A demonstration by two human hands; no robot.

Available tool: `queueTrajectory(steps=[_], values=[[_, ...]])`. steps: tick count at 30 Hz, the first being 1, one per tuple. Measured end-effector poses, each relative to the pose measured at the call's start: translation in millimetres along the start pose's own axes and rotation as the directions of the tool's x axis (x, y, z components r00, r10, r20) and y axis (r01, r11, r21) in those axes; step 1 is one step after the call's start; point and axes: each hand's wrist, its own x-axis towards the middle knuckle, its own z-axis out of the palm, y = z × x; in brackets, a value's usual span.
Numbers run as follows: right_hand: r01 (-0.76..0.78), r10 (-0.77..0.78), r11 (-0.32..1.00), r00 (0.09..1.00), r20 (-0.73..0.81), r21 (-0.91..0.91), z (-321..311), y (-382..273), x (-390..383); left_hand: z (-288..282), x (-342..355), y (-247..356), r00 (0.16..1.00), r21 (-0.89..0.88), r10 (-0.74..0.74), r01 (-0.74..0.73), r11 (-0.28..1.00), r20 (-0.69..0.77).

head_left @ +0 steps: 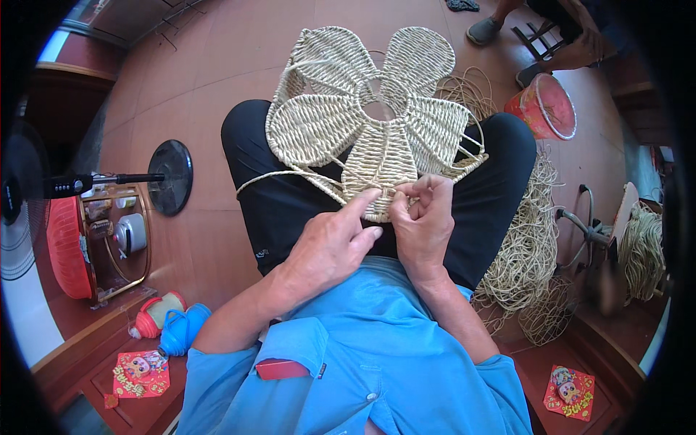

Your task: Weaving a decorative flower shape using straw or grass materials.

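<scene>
A pale woven straw flower (308, 134) with several petals and a round hole in its middle rests across my lap. My left hand (326, 243) grips the lower left edge of the nearest petal, its index finger lying on the weave and its thumb below. At that petal's tip, my right hand (425, 221) pinches with thumb and fingertips; the strand between them is too small to make out clearly. A loose straw cord (279, 174) trails off to the left from near the petal. Open frame loops of wrapped straw show at the flower's right side.
A heap of straw cord (525, 250) lies on the floor beside my right leg. Beyond it stand a red bucket (533, 109) and a metal-legged stool (591, 232). To the left are a fan (170, 177) and a glass-topped trolley (145, 264). Another person's foot (484, 30) shows far right.
</scene>
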Motion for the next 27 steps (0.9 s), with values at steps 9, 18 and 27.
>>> queueTrajectory(steps=[9,18,27], values=[[-0.232,0.162,0.846,0.97,0.183,0.48,-5,-7,5,3,2,2,0.977,-0.333,-0.209,0.187,0.924,-0.031],[-0.567,0.309,0.635,0.809,0.5,0.525,-68,-17,28,22,18,-5,0.876,0.231,0.362,-0.299,0.926,-0.317],[-0.269,0.321,0.921,0.933,-0.16,0.28,-309,66,106,36,44,13,0.898,0.498,0.378,-0.228,0.836,-0.223]])
